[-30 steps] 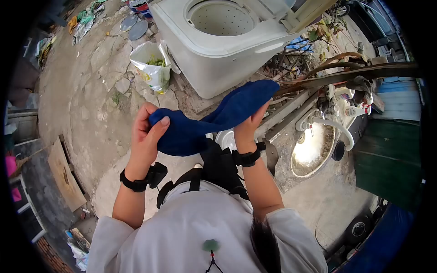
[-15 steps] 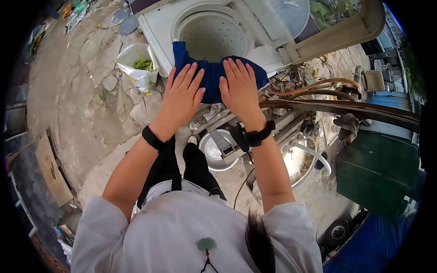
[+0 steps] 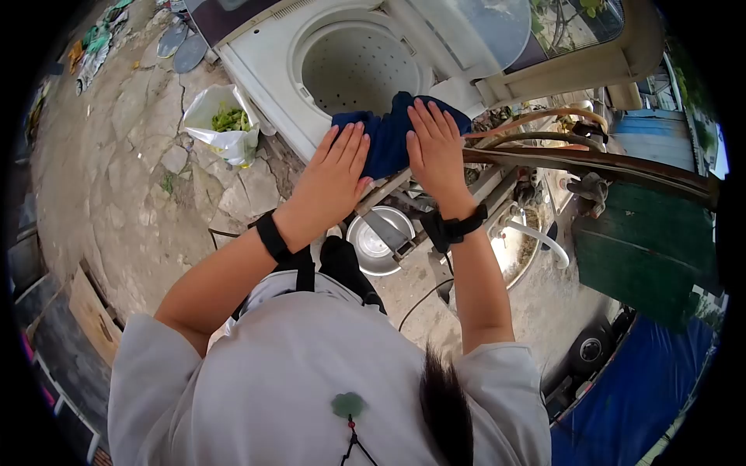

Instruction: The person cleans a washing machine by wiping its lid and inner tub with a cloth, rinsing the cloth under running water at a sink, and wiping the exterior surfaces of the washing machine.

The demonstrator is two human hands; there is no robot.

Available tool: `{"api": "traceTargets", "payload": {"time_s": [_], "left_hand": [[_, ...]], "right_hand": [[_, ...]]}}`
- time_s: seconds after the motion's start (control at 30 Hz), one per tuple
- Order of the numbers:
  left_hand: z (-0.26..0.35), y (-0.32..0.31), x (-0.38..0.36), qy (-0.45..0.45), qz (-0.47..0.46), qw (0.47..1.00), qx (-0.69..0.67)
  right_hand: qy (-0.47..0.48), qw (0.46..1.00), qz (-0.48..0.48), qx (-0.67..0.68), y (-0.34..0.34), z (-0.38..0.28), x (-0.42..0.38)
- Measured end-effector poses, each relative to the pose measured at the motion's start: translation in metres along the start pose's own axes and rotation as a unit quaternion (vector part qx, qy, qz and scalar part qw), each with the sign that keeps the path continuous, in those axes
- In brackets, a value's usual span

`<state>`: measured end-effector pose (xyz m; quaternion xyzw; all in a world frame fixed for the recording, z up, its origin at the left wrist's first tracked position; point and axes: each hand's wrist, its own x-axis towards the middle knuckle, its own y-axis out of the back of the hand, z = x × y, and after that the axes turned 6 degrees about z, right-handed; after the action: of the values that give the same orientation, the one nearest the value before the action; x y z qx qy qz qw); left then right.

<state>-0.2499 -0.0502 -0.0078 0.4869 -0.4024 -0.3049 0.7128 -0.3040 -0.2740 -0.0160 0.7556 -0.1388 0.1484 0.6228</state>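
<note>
We see a dark blue piece of soft cloth (image 3: 386,144). It is one plain colour all over, and it has bumps and folds. The middle sags in a dip, and the far edge pokes up in a peak on the right. Its full shape we cannot tell, because our hands cover some of it. The cloth lies across the near edge of a white plastic washing machine (image 3: 268,85). It hides a bit of the near rim of a round, pale tub with little holes (image 3: 346,74).

Our left hand (image 3: 330,182) lies flat, palm down, on the left part of the cloth. Its fingers are long and straight, close to each other, and the thumb sticks out to the right. Our right hand (image 3: 439,159) lies flat on the right part, with its fingers straight too and its thumb on the left side. The two hands are apart, with blue cloth showing between them. Both are spread out and press on top; we see no fingers curled around the cloth.

We have a black band (image 3: 272,235) on the left wrist and another dark band (image 3: 460,226) on the right one. Left of the machine, a white plastic bag (image 3: 225,144) with green leaves (image 3: 231,118) stands on the cracked grey ground (image 3: 101,233). A round, shiny metal bowl (image 3: 371,248) sits nearer to us, below the cloth.
</note>
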Motion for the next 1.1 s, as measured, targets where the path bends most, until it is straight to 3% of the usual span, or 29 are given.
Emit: {"api": "traceTargets", "payload": {"time_s": [0.1, 0.17, 0.27, 0.37, 0.43, 0.57, 0.8, 0.97, 1.1], "left_hand": [[-0.031, 0.023, -0.020, 0.006, -0.026, 0.999, 0.021], [-0.052, 0.026, -0.018, 0.023, -0.009, 1.000, 0.005], [-0.071, 0.007, 0.009, 0.018, 0.036, 0.996, 0.076], [-0.080, -0.008, 0.039, -0.027, -0.020, 0.995, 0.089], [-0.083, -0.013, 0.045, -0.051, -0.043, 0.996, 0.065], [-0.097, 0.001, 0.016, -0.093, 0.042, 0.994, 0.042], [-0.146, 0.034, -0.011, -0.035, 0.066, 0.995, 0.064], [-0.210, 0.027, 0.036, -0.020, 0.083, 0.995, 0.055], [-0.211, 0.021, 0.050, -0.063, 0.134, 0.974, 0.172]], "right_hand": [[-0.033, 0.999, -0.009, 0.020, -0.003, -0.066, -0.009], [-0.046, 0.999, 0.007, -0.003, -0.010, -0.072, -0.009], [-0.040, 0.999, 0.008, -0.022, -0.004, -0.029, 0.007], [-0.028, 0.996, 0.013, -0.080, -0.006, 0.004, 0.023], [-0.042, 0.994, 0.023, -0.102, -0.013, -0.002, 0.020], [-0.088, 0.990, 0.000, -0.112, -0.018, -0.053, 0.003], [-0.159, 0.986, -0.008, -0.058, -0.049, -0.168, 0.024], [-0.137, 0.990, 0.018, 0.020, -0.100, -0.172, 0.086], [-0.155, 0.975, -0.022, 0.155, -0.108, -0.153, 0.115]]}}
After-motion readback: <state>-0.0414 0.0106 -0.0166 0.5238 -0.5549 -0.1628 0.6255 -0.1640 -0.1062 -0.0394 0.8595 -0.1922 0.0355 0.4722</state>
